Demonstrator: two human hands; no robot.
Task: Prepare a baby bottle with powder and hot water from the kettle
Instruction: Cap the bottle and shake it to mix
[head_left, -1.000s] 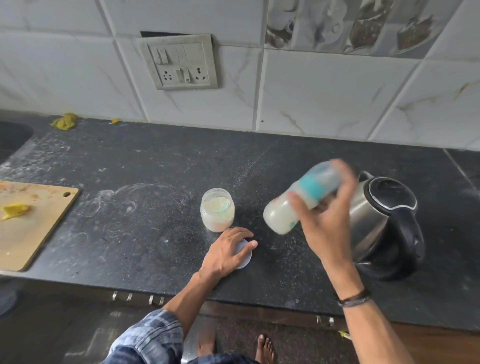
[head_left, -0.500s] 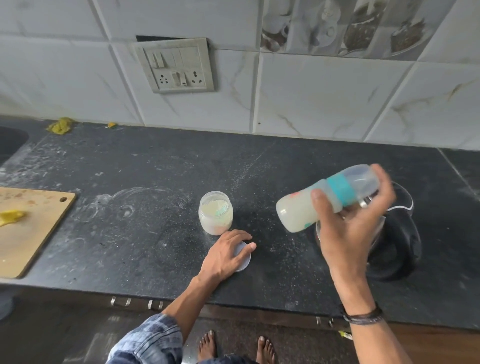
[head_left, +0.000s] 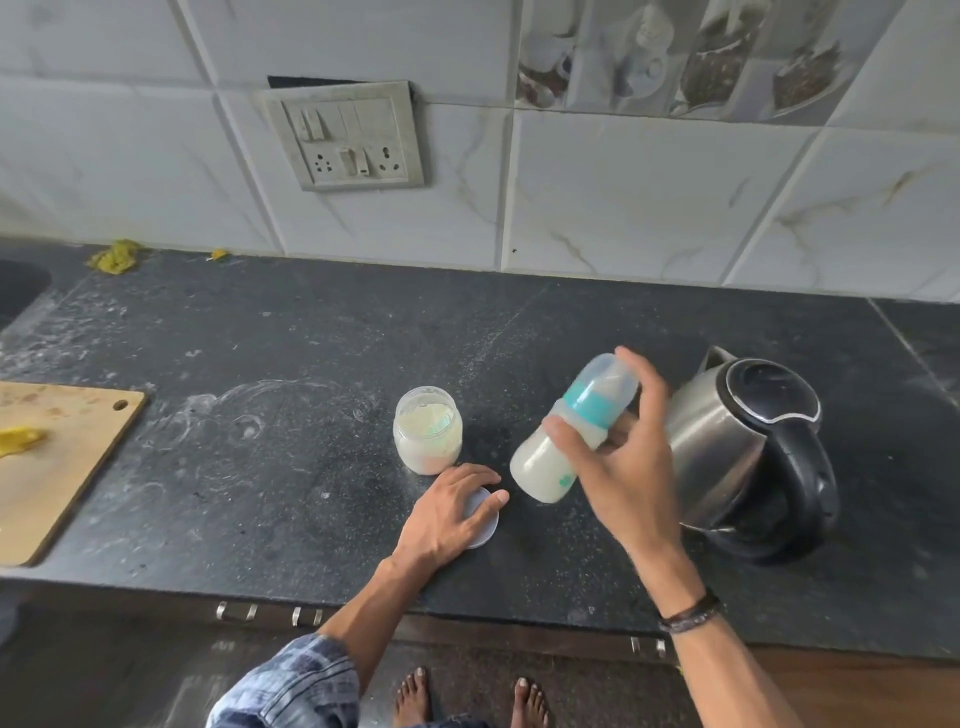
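Baby bottle (head_left: 566, 441) is hanging in the air above the countertop (head_left: 260, 467), tilted, base pointing down to the left and capped end up to the right. It is sitting between the powder jar (head_left: 427, 430) and the kettle (head_left: 727, 431). Milky liquid is filling the lower body, with a teal collar and a clear cap above it. The right hand (head_left: 623, 467) is gripping it round the middle, thumb on the near side and fingers wrapping over the collar and cap.

This looks like the mixing step, with powder and water both in.

The left hand (head_left: 447, 512) is resting on a round white lid (head_left: 485, 525) on the counter, fingers lying loosely over it and not clasping. The lid is lying just in front of the jar, which is standing open with pale powder inside. The kettle is standing shut, just beyond the right hand.

Now the risks. If that collar is not screwed tight, a tilt like this could be sending hot liquid over the fingers. The knuckles are working very near the steel kettle, so a wide swing could be knocking it. Any drip to the left could be landing in the uncovered powder.
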